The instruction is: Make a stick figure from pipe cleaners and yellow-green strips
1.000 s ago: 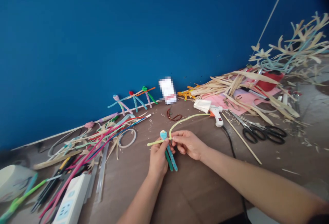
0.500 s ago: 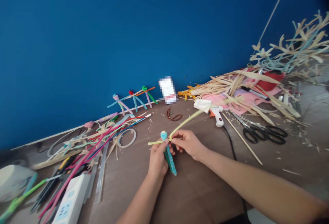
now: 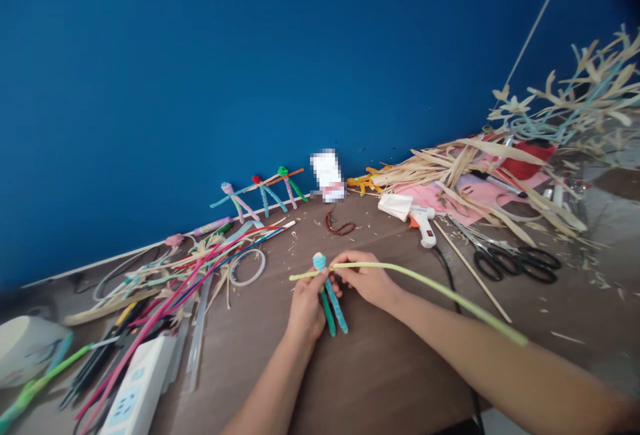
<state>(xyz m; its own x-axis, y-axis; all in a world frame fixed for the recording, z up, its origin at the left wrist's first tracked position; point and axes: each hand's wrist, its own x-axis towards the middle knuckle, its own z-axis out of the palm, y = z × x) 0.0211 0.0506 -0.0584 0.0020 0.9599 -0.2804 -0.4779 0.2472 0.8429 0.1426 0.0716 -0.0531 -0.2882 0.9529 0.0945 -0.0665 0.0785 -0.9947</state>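
Note:
A small pipe-cleaner figure (image 3: 337, 306) with a light blue wound head and one blue and one green leg is pinched in my left hand (image 3: 309, 305). Its pale yellow arm sticks out to the left past my thumb. My right hand (image 3: 367, 282) is closed beside the figure's neck, its fingertips pinching near the start of a long pale yellow pipe cleaner (image 3: 430, 278). The long free end arcs over the back of my right hand and hangs above my right forearm. My fingers hide the spot where yellow meets the body.
Several finished pipe-cleaner figures (image 3: 264, 194) lean on the blue wall. To the right lie a white glue gun (image 3: 425, 225), a wooden stick (image 3: 473, 270), black-handled scissors (image 3: 517, 262) and dried husk strips (image 3: 440, 168). A power strip (image 3: 137, 388) and loose pipe cleaners are on the left.
The long yellow pipe cleaner has swung from pointing up toward the glue gun to arching rightward over my right hand and forearm. The figure's legs now show farther apart.

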